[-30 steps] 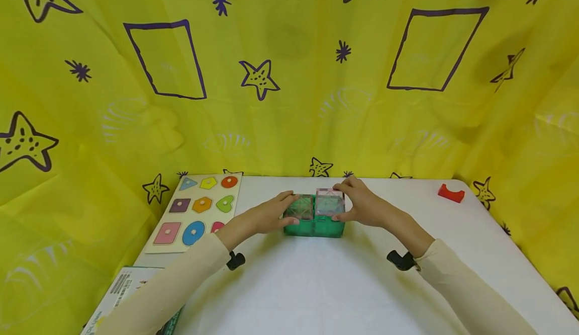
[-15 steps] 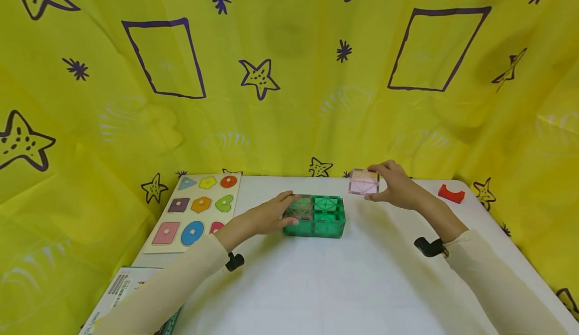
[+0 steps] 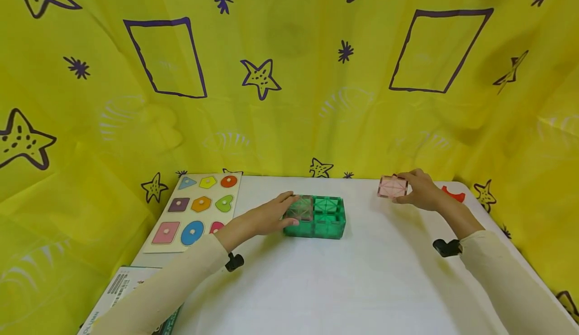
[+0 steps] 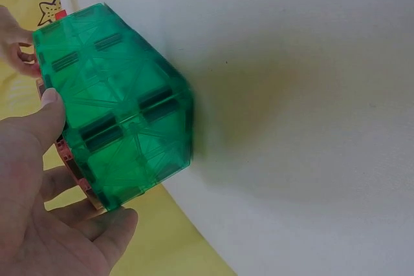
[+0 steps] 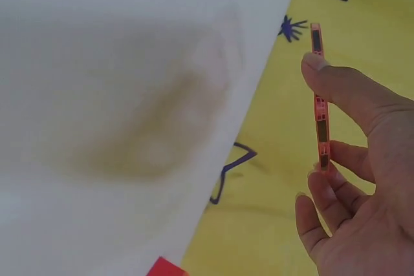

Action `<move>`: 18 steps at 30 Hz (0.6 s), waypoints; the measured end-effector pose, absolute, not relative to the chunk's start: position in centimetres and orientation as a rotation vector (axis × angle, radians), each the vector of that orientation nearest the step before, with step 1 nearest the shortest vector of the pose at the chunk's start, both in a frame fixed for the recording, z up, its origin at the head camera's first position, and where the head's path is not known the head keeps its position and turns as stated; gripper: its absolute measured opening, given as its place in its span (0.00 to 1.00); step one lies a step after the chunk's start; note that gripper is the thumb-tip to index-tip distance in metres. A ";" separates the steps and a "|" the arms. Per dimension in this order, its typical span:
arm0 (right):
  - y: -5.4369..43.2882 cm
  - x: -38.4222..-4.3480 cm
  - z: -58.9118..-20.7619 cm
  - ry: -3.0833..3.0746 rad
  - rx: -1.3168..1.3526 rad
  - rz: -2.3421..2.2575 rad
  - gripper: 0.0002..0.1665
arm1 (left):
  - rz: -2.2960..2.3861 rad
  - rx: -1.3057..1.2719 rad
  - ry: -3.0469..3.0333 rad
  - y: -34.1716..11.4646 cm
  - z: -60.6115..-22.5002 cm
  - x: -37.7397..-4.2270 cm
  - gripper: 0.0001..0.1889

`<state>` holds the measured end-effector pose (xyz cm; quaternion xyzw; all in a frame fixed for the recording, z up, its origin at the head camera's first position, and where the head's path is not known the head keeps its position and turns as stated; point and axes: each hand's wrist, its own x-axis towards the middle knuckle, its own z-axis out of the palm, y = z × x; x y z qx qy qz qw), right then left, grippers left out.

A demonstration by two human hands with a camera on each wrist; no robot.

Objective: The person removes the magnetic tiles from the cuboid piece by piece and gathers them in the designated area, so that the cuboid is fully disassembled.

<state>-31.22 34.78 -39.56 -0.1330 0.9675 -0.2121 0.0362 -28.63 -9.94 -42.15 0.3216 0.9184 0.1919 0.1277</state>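
Observation:
A box built of green see-through magnetic tiles (image 3: pixel 327 228) stands on the white table. A pink square magnetic tile (image 3: pixel 305 208) lies over the left half of its top; the right half shows only green. My left hand (image 3: pixel 267 215) grips the box at its left end, thumb at the front upper edge and fingers round the far side, partly over that tile. In the left wrist view the thumb meets the upper edge of the green box (image 4: pixel 123 82). My right hand (image 3: pixel 421 190) pinches another pink tile (image 3: pixel 391 187) above the table, seen edge-on in the right wrist view.
A wooden shape-puzzle board (image 3: pixel 171 206) with colourful knobbed pieces lies left of the box. Nearer me, a printed box (image 3: pixel 118 287) is partly covered by my left sleeve. A red curved block (image 3: pixel 454 194) sits by the right edge, partly behind my right hand. Yellow cloth (image 3: pixel 289 123) hangs behind.
My right hand has lifted the pink tile off the right half of the green box and carried it to the right. The left hand has stayed in place on the box.

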 end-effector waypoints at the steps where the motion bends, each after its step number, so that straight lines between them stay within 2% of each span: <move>1: 35.0 -31.3 -39.7 2.968 -0.404 -0.644 0.51 | 0.561 0.932 2.672 -10.0 -42.2 -28.6 0.40; 7: 36.2 -31.7 -40.7 2.944 -0.373 -0.637 0.50 | 0.559 0.929 2.679 -10.1 -42.3 -28.7 0.40; 18: 38.9 -33.0 -43.1 2.919 -0.381 -0.594 0.30 | 0.543 0.944 2.685 -10.0 -42.4 -28.7 0.40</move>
